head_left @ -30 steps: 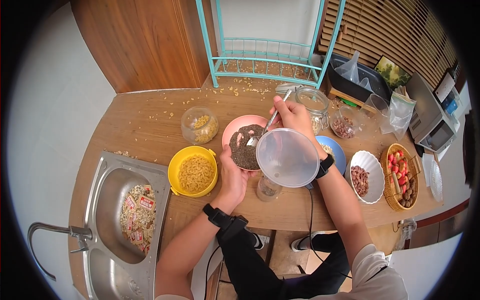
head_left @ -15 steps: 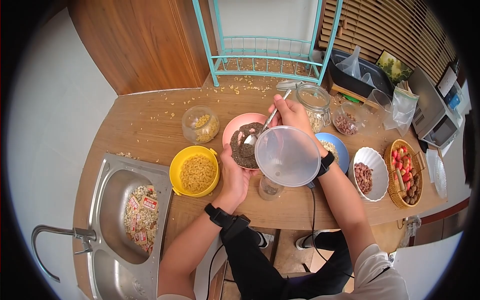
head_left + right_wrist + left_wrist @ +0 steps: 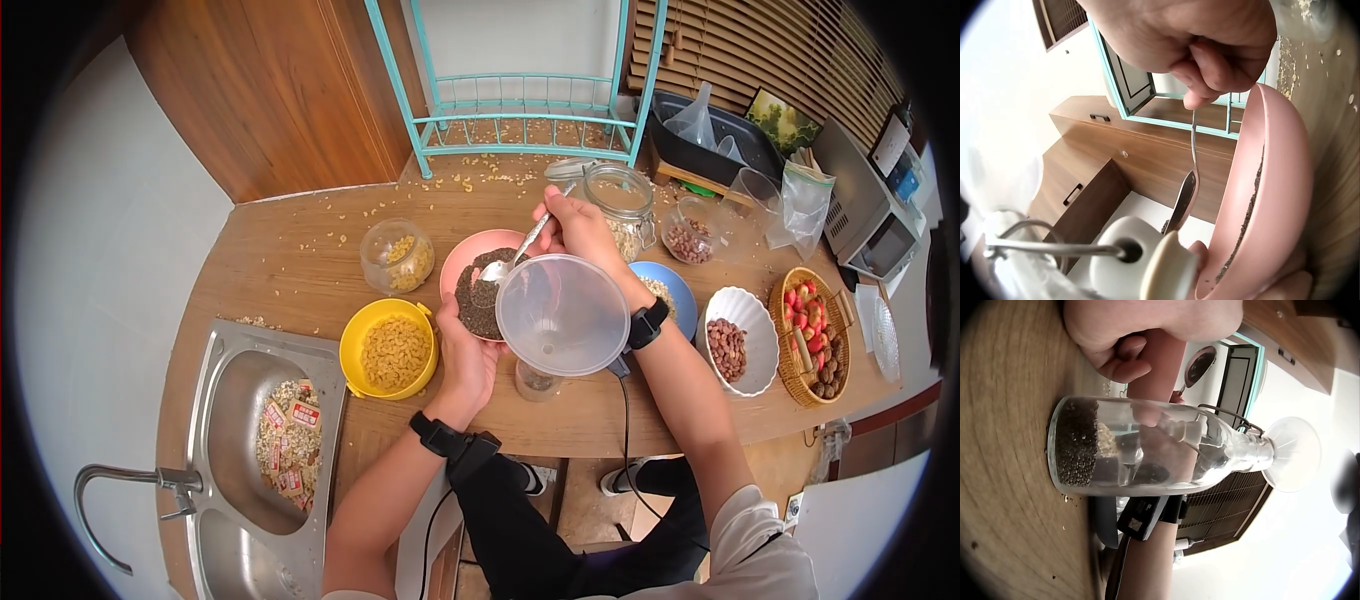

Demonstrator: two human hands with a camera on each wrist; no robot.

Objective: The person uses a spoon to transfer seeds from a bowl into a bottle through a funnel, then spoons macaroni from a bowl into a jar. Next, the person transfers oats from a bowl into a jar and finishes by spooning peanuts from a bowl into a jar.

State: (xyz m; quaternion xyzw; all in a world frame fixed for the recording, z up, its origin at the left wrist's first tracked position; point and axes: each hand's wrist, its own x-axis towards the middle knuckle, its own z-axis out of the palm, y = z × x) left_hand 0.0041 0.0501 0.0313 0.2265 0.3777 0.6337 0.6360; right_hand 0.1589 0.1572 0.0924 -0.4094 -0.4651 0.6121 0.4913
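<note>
My left hand (image 3: pixel 468 365) grips the side of a pink bowl (image 3: pixel 461 262) holding small dark seeds (image 3: pixel 476 312). A metal spoon (image 3: pixel 1194 144) is pinched in my right hand (image 3: pixel 588 240), its bowl just over the seeds; in the right wrist view some dark seeds show at the spoon's edge. Beside the pink bowl stands a clear glass bottle (image 3: pixel 1166 450) with a clear funnel (image 3: pixel 563 315) in its neck. Dark seeds (image 3: pixel 1077 444) lie in the bottle's bottom, with a paler patch seen next to them.
A yellow bowl of pasta (image 3: pixel 345 345) and a glass jar (image 3: pixel 370 262) stand left, near the sink (image 3: pixel 215 400). Rightward are a blue plate (image 3: pixel 683 290), white bowl (image 3: pixel 762 345), fruit basket (image 3: pixel 843 350) and lidded jar (image 3: pixel 640 200). A turquoise rack (image 3: pixel 520 148) stands behind.
The spoon has shifted a little left over the pink bowl, along with my right hand. My left hand keeps its grip on the bowl. The head view has shifted slightly.
</note>
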